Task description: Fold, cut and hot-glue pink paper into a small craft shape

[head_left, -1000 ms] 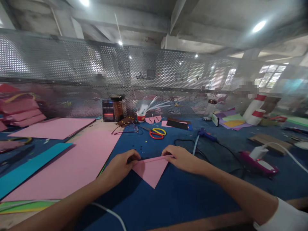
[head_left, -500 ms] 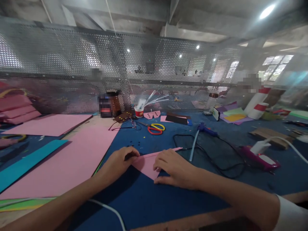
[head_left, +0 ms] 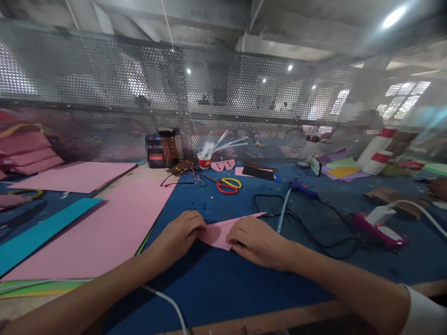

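A small piece of pink paper with a folded strip along its far edge lies between my hands on the blue table top. My left hand is closed on its left end, thumb and fingers pinched together. On the right part, my right hand grips the paper with curled fingers, and the near corner is tucked beneath them. A narrow tip of the paper sticks out past my right hand toward the back right.
Large pink sheets and a teal strip lie left. Behind are scissors, glasses and a paper cup. At right are a blue glue gun, its black cord and a magenta power strip. A perforated metal screen closes the back.
My right thumb and fingers have drawn in, and the paper's near edge has lifted or folded away from me. My left fingers have closed further. The view has shifted slightly.
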Available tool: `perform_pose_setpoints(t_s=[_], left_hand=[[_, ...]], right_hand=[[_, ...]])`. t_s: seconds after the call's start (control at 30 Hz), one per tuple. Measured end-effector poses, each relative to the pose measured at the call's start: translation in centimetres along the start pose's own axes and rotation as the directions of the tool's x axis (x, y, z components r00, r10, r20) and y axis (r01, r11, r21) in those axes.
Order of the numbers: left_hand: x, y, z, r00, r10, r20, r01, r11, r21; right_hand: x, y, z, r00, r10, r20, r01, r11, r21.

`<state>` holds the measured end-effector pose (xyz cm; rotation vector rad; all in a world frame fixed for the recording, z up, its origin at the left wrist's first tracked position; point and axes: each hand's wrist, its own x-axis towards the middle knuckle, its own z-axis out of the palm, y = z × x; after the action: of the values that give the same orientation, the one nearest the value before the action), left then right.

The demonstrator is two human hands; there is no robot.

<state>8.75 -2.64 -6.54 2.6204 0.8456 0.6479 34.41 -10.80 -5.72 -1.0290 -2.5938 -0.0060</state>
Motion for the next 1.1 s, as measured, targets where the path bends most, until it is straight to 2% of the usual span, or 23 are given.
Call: perform_pose_setpoints(t_s=[0.23,0.43,0.67,0.73,0.83,0.9,1.1], left_hand=[[-0.5,1.6,-0.4,0.999,-0.010,0.031,0.014,0.995,-0.099],[-0.8,3.4,-0.4,0.990,-0.103,0.099,0.122,0.967,-0.221],[-0.3,3.3,0.8,0.983,-0.179,0.046,0.184,0.971,-0.155],[-0.4,3.3,0.9,0.982,-0.185,0.038,0.188,0.972,-0.143],[-0.5,3.2,1.0,0.982,-0.191,0.017,0.191,0.974,-0.119],[-0.5,3.1,1.2,0.983,-0.181,0.005,0.181,0.978,-0.100],[-0.8,3.2,1.1,0.993,-0.110,-0.030,0.106,0.988,-0.115]], right_hand=[[0.2,-0.2,0.7,0.993,0.111,-0.041,-0.105,0.984,0.142],[0.5,-0.2,1.2,0.974,0.210,-0.081,-0.194,0.965,0.174],[0.7,-0.5,1.4,0.934,0.337,-0.121,-0.294,0.914,0.280],[0.6,-0.6,1.1,0.943,0.299,-0.143,-0.265,0.939,0.218],[0.3,-0.8,0.5,0.982,0.119,-0.144,-0.120,0.993,0.000],[0.2,-0.8,0.2,0.993,0.025,-0.113,-0.039,0.991,-0.126],[0.3,-0.7,0.3,0.997,-0.033,-0.075,0.013,0.966,-0.257]])
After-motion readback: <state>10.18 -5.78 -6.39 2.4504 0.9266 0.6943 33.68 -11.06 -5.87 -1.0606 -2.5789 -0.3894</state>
